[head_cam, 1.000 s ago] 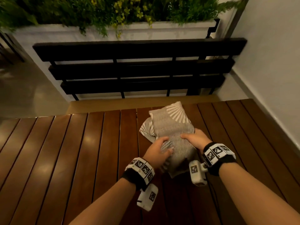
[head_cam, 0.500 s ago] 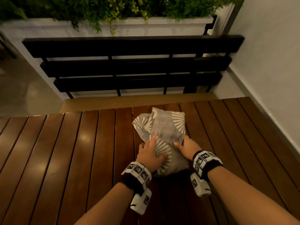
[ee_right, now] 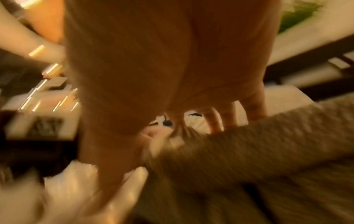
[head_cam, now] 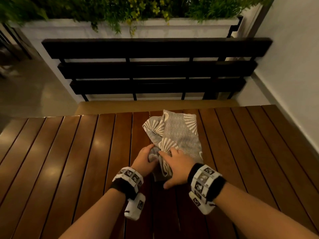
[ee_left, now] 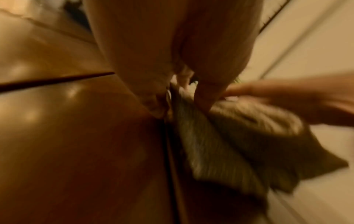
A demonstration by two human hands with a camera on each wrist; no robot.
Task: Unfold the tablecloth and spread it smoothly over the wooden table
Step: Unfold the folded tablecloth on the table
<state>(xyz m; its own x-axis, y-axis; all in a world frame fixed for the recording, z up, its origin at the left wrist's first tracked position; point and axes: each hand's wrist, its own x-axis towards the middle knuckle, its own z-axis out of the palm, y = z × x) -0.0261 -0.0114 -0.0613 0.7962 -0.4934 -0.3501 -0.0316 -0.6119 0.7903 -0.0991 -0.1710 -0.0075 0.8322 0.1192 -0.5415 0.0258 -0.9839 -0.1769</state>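
The folded grey tablecloth (head_cam: pixel 181 135) with white fan prints lies on the slatted wooden table (head_cam: pixel 69 161), near its far edge. My left hand (head_cam: pixel 151 155) grips a bunched fold at the cloth's near left corner; the left wrist view shows my left hand (ee_left: pixel 168 97) pinching that edge of the tablecloth (ee_left: pixel 220 144) between thumb and fingers. My right hand (head_cam: pixel 174 163) rests on top of the cloth's near end with its fingers stretched out and its thumb by the near edge. The right wrist view is blurred: straight fingers (ee_right: pixel 214 121) press down on the tablecloth (ee_right: pixel 268 144).
A dark slatted bench (head_cam: pixel 155 49) stands just beyond the table's far edge, with a white planter (head_cam: pixel 155 26) of green plants behind it. A white wall (head_cam: pixel 293 66) runs along the table's right side. Bare table slats extend left and toward me.
Both hands have slid to the cloth's near left corner. The left hand went from lying on the cloth to gripping a gathered fold. The right hand now reaches across beside it.
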